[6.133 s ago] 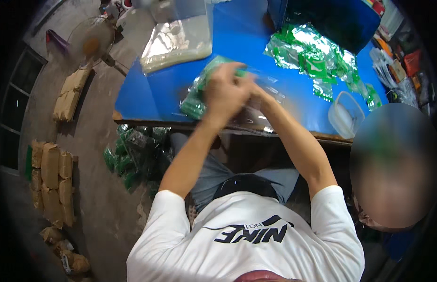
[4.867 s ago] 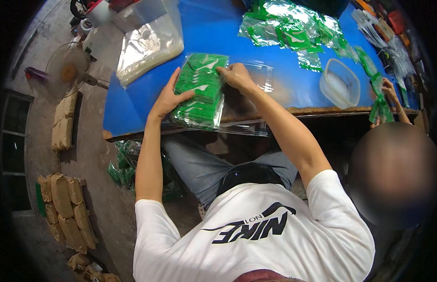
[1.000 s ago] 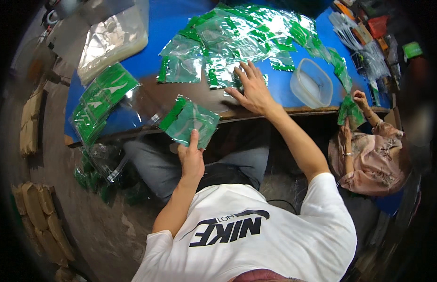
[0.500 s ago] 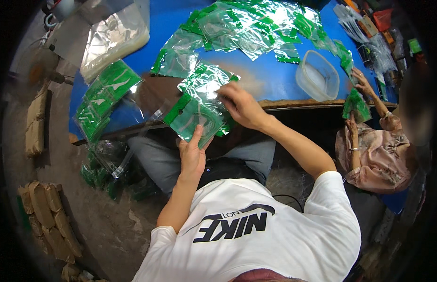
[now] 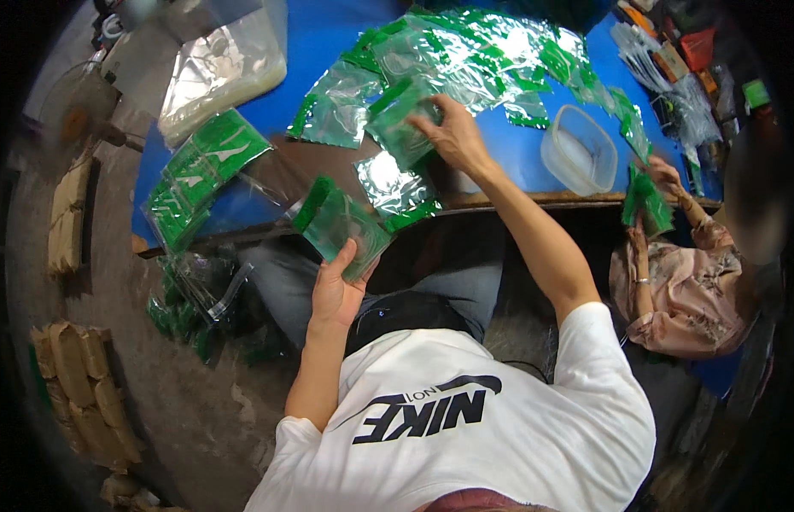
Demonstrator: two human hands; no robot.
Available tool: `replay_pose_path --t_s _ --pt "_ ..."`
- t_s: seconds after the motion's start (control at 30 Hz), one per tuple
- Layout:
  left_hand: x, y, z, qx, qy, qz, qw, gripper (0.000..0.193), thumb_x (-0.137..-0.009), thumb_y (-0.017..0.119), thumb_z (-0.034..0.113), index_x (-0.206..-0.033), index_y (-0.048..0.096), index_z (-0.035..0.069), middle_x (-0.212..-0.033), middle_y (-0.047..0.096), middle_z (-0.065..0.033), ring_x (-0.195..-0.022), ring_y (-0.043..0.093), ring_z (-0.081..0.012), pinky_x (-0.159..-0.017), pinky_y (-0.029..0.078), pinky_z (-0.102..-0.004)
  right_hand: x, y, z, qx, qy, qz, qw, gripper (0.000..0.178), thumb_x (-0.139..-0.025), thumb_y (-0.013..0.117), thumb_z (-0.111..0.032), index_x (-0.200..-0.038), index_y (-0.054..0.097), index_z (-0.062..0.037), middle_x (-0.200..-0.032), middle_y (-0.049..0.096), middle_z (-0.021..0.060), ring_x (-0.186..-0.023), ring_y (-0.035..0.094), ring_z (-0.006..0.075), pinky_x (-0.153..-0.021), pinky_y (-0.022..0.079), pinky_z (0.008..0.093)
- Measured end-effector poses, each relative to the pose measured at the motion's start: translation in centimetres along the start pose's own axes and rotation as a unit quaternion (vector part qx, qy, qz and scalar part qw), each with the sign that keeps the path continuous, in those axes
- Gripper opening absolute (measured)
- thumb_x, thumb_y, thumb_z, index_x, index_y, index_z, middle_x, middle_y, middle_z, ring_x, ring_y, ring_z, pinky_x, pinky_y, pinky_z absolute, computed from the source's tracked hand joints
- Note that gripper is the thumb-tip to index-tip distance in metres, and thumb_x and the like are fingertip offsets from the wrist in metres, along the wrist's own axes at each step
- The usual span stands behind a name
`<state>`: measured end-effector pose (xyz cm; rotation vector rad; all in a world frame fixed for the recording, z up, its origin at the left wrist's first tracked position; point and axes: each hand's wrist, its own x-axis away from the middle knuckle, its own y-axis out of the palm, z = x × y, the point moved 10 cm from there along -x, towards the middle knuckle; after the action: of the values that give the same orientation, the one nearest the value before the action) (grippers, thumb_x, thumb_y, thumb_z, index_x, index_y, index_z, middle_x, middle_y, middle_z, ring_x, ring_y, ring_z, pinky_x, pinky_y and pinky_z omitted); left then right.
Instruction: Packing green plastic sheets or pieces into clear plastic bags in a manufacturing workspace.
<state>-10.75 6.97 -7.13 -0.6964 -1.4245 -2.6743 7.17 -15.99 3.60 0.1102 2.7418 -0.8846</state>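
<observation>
The left hand clamps a green-headed packet by its lower end over the near edge of the blue table, apparently leaving the header uncovered; the right hand pinches a second packet by its side.

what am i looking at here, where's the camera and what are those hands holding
No machine here: these are a person's own bare hands. The view is from a wide camera worn on the head, looking down. The left hand holds a green-and-clear packet; the right hand grips another packet. On the blue table lie a pile of similar packets, a see-through tub and, at left, a green stack in plastic. At right, a co-worker's hands hold green packets.
</observation>
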Motion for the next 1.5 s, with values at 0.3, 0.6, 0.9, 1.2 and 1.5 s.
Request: replay_pose_path --t_s 0.3,0.6,0.9,1.2,1.5 --pt "0.0 -1.6 1.6 -0.064 0.081 0.102 0.989 0.040 -0.091 0.069 0.004 -0.128 0.056 0.002 -0.124 0.063 -0.0096 -0.113 0.062 -0.0245 -0.099 0.052 -0.0382 8.3 6.7 -7.4 0.124 -0.017 -0.142 0.982 0.037 -0.097 0.060 -0.037 -0.106 0.067 -0.0018 -0.096 0.064 0.0254 -0.083 0.063 0.0412 -0.070 0.050 0.0491" --pt "3.4 -4.5 5.2 -0.170 0.163 0.144 0.961 0.042 -0.088 0.070 -0.002 -0.128 0.057 -0.002 -0.121 0.064 -0.0096 -0.108 0.063 -0.0197 -0.097 0.049 -0.0339 12.4 6.3 -7.0 0.266 -0.227 -0.085 0.933 0.040 -0.088 0.072 -0.022 -0.118 0.058 0.0001 -0.123 0.060 0.0221 -0.119 0.057 0.0377 -0.098 0.047 0.0432" --pt "1.5 0.2 1.0 0.018 -0.112 -0.055 0.992 0.044 -0.091 0.073 0.015 -0.130 0.057 0.004 -0.127 0.063 -0.0084 -0.113 0.064 -0.0238 -0.101 0.050 -0.0386 12.6 3.5 -13.9 -0.016 -0.343 -0.241 0.908 0.046 -0.062 0.065 0.010 -0.103 0.065 -0.0096 -0.147 0.046 0.0135 -0.139 0.036 0.0439 -0.115 0.029 0.0523" --pt "-0.6 -0.7 4.0 -0.158 0.134 0.044 0.977 0.044 -0.085 0.074 -0.001 -0.127 0.060 0.001 -0.123 0.064 -0.0066 -0.109 0.062 -0.0185 -0.100 0.046 -0.0337 5.2 5.2 -4.2 0.066 -0.091 -0.026 0.993 0.031 -0.099 0.056 -0.026 -0.087 0.063 0.0024 -0.094 0.063 0.0216 -0.086 0.060 0.0390 -0.076 0.047 0.0462" --pt "-1.8 -0.6 1.0 -0.129 0.061 0.003 0.990 0.038 -0.087 0.072 0.001 -0.123 0.061 0.002 -0.122 0.065 -0.0066 -0.109 0.063 -0.0189 -0.096 0.050 -0.0347 -1.2 9.8 -4.1 -0.184 -0.068 -0.123 0.973 0.047 -0.106 0.039 -0.036 -0.098 0.067 0.0014 -0.097 0.066 0.0153 -0.091 0.062 0.0269 -0.084 0.048 0.0394"
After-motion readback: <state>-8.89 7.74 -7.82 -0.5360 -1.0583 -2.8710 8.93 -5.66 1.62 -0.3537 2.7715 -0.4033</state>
